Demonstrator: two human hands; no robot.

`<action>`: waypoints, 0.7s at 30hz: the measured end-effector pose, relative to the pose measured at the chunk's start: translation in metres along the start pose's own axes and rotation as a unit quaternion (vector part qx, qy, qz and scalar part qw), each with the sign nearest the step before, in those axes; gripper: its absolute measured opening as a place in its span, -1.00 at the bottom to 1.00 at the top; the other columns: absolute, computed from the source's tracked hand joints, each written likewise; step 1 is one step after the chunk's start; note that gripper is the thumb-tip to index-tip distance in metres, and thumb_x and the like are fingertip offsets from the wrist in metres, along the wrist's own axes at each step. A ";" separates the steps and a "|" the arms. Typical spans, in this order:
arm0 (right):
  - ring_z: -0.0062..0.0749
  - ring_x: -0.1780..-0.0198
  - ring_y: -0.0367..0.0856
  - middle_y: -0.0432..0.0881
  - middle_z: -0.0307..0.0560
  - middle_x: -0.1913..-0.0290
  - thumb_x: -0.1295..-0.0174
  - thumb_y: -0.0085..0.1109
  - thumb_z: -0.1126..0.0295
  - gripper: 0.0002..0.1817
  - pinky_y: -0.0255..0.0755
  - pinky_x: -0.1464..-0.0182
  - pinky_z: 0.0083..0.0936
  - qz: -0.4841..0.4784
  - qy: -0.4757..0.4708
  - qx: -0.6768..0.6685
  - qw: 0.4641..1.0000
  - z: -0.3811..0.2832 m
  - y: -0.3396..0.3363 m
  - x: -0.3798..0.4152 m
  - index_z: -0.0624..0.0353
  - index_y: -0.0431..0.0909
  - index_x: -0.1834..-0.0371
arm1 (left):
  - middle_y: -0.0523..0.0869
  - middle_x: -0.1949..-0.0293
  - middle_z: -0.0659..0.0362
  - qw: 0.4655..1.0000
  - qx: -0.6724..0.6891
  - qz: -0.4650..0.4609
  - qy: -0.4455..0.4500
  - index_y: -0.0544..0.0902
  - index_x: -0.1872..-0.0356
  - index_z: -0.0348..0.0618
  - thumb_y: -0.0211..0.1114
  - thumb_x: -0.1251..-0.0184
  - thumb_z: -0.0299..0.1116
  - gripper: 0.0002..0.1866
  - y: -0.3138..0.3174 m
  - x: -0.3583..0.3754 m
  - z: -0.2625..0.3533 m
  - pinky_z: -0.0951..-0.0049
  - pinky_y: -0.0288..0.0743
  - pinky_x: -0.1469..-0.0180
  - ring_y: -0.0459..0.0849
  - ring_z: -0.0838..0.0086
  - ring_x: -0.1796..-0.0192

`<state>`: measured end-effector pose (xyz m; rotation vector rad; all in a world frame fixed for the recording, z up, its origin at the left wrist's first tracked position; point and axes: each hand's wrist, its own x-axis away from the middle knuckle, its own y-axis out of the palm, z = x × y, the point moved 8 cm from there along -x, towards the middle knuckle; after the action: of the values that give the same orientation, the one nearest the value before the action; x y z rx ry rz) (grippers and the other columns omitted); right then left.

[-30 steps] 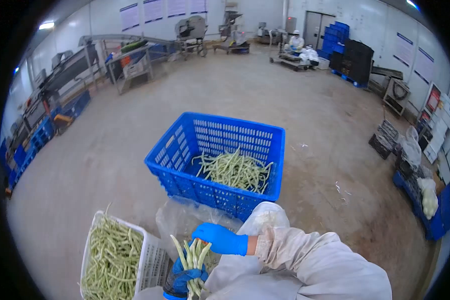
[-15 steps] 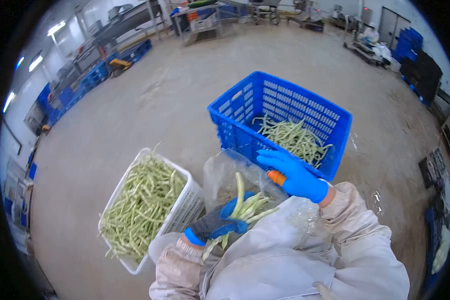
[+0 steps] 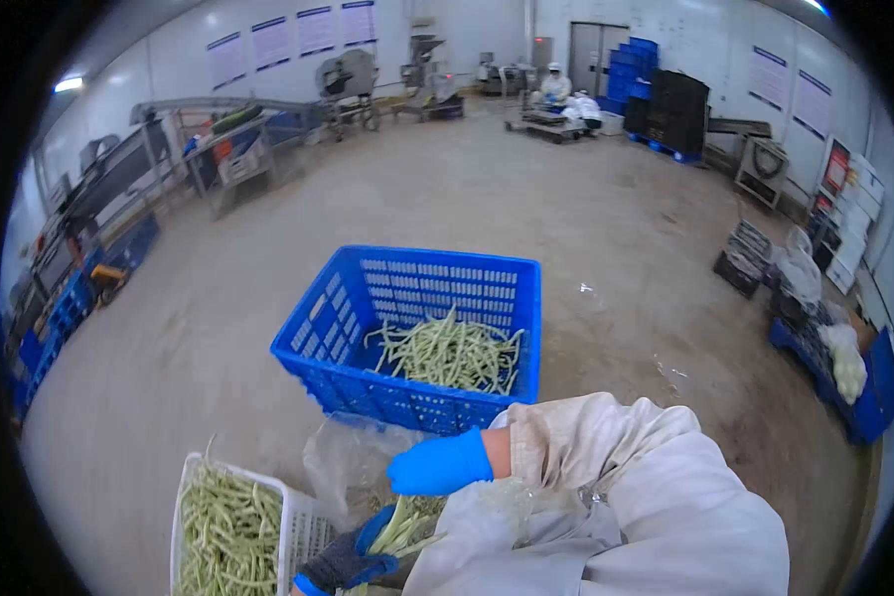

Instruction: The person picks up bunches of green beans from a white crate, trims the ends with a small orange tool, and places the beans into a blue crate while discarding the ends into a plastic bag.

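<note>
My left hand (image 3: pixel 353 552), in a dark glove with blue fingers, is closed round a bunch of green beans (image 3: pixel 403 528) low in the view. Just above it is my right hand (image 3: pixel 435 466) in a bright blue glove, its fingers curled down near the tops of those beans; what it holds, if anything, is hidden. A clear plastic bag (image 3: pixel 343 459) lies beside both hands. To the left stands a white crate (image 3: pixel 296 526) heaped with beans. Beyond my hands is a blue basket (image 3: pixel 402 399) with a smaller pile of beans (image 3: pixel 452 355).
Two people in white (image 3: pixel 556 87) are by a low cart (image 3: pixel 546 124) at the back. Metal machines and a table (image 3: pixel 230 159) line the far left. Stacked blue crates (image 3: pixel 631 74) stand behind, and bags lie on a blue pallet (image 3: pixel 869 397) at the right.
The view has swung right and up, so the baskets appear lower and further left. My right hand has gone from spread fingers over an orange handle to curled fingers near the beans; the handle no longer shows.
</note>
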<state>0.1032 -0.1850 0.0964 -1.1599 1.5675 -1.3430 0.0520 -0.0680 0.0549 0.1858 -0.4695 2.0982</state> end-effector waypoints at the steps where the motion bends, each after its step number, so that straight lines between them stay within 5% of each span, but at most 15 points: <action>1: 0.03 0.16 0.53 0.50 0.09 0.22 -0.08 0.04 0.44 -0.84 0.49 0.24 -0.20 -0.011 0.006 0.004 1.000 0.001 0.010 0.000 0.21 0.47 0.26 | 0.27 -0.35 0.07 1.000 -0.006 -0.008 0.004 0.03 -0.42 -0.17 0.41 -0.10 -0.29 -0.08 0.001 -0.003 0.009 0.36 0.10 -0.35 0.23 0.40 -0.36; 4: 0.05 0.23 0.57 0.58 0.06 0.33 -0.01 0.10 0.44 -0.88 0.47 0.25 -0.15 0.030 0.032 0.010 0.999 0.002 0.028 0.005 0.19 0.54 0.37 | 0.28 -0.35 0.07 0.999 -0.046 0.013 -0.002 0.04 -0.42 -0.14 0.42 -0.07 -0.31 -0.07 0.002 -0.003 0.021 0.35 0.15 -0.33 0.27 0.37 -0.35; 6: 0.06 0.27 0.55 0.59 0.06 0.38 -0.06 0.09 0.44 -0.90 0.45 0.24 -0.18 0.198 0.090 -0.098 0.971 0.015 0.012 0.016 0.21 0.53 0.39 | 0.31 -0.33 0.06 0.997 -0.069 0.035 -0.018 0.07 -0.41 -0.11 0.45 -0.02 -0.33 -0.06 0.000 -0.004 0.014 0.34 0.20 -0.30 0.30 0.38 -0.33; 7: 0.06 0.27 0.55 0.59 0.06 0.38 -0.06 0.09 0.44 -0.90 0.45 0.24 -0.18 0.198 0.089 -0.098 0.971 0.019 0.014 0.017 0.21 0.53 0.39 | 0.31 -0.33 0.06 0.997 -0.069 0.037 -0.019 0.07 -0.41 -0.11 0.45 -0.02 -0.33 -0.06 -0.001 -0.003 0.015 0.34 0.20 -0.30 0.30 0.38 -0.33; 9: 0.09 0.29 0.53 0.59 0.06 0.35 -0.14 0.06 0.45 -0.90 0.43 0.23 -0.23 0.354 0.235 -0.274 0.863 0.060 0.007 0.041 0.23 0.52 0.33 | 0.33 -0.31 0.06 0.998 0.009 0.053 -0.012 0.09 -0.40 -0.16 0.43 0.00 -0.40 -0.08 -0.002 -0.001 0.019 0.34 0.22 -0.30 0.31 0.35 -0.31; 12: 0.01 0.23 0.57 0.62 0.05 0.25 -0.21 0.03 0.42 -0.83 0.44 0.17 -0.28 0.356 0.322 -0.287 0.829 0.101 0.010 0.072 0.23 0.53 0.19 | 0.35 -0.28 0.06 0.974 0.150 0.167 0.043 0.09 -0.39 -0.22 0.38 0.05 -0.51 -0.09 -0.014 0.006 0.029 0.34 0.37 -0.19 0.36 0.33 -0.27; 13: -0.11 0.18 0.59 0.63 0.02 0.19 -0.23 0.07 0.38 -0.76 0.45 0.12 -0.33 0.348 0.309 -0.379 0.800 0.106 0.018 0.075 0.15 0.52 0.06 | 0.25 -0.34 0.00 0.946 0.265 0.176 0.069 0.05 -0.40 -0.20 0.35 -0.11 -0.44 -0.15 -0.016 0.008 0.043 0.32 0.31 -0.24 0.23 0.29 -0.37; 14: -0.24 0.13 0.62 0.64 -0.01 0.13 -0.25 0.10 0.34 -0.68 0.47 0.07 -0.39 0.330 0.289 -0.475 0.763 0.105 0.029 0.071 0.08 0.51 -0.08 | 0.34 -0.26 -0.02 0.945 0.183 0.266 0.054 0.03 -0.40 -0.20 0.31 -0.09 -0.52 -0.15 -0.034 0.006 0.013 0.35 0.45 -0.10 0.43 0.24 -0.21; 16: -0.11 0.09 0.60 0.62 0.12 0.08 -0.19 0.11 0.34 -0.53 0.43 0.02 -0.28 0.246 0.223 -0.392 0.858 0.068 0.029 0.058 0.11 0.41 -0.21 | 0.52 0.06 0.08 0.835 0.402 0.340 0.160 0.33 -0.16 -0.22 0.27 -0.11 -0.51 -0.46 -0.043 0.000 0.033 0.47 0.54 0.26 0.58 0.42 0.27; 18: -0.07 0.05 0.58 0.59 0.15 0.01 -0.19 0.14 0.30 -0.44 0.42 -0.01 -0.25 0.141 0.227 -0.366 0.891 0.053 0.034 0.047 0.08 0.33 -0.29 | 0.61 0.37 0.17 0.781 0.442 0.428 0.108 0.55 0.14 -0.21 0.26 -0.20 -0.42 -0.78 -0.059 -0.001 0.016 0.47 0.52 0.28 0.60 0.46 0.31; 19: -0.13 0.00 0.57 0.56 0.14 -0.05 -0.20 0.14 0.31 -0.48 0.42 -0.03 -0.29 0.084 0.289 -0.350 0.887 0.050 0.030 0.047 0.10 0.36 -0.27 | 0.63 0.36 0.17 0.735 0.480 0.453 0.153 0.58 0.20 -0.21 0.26 -0.21 -0.41 -0.83 -0.064 0.001 0.023 0.47 0.53 0.26 0.61 0.46 0.28; 21: -0.32 0.02 0.58 0.60 0.05 0.00 -0.22 0.11 0.43 -0.59 0.44 0.01 -0.42 0.236 0.246 -0.433 0.835 0.052 0.030 0.040 0.19 0.44 -0.16 | 0.63 0.32 0.18 0.680 0.553 0.436 0.204 0.55 0.13 -0.21 0.23 -0.25 -0.40 -0.80 -0.075 -0.012 0.001 0.43 0.56 0.11 0.62 0.43 0.24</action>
<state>0.1353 -0.2382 0.0584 -0.7973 2.7887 -0.5801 0.1208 -0.0414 0.0713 0.1765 1.3247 2.9645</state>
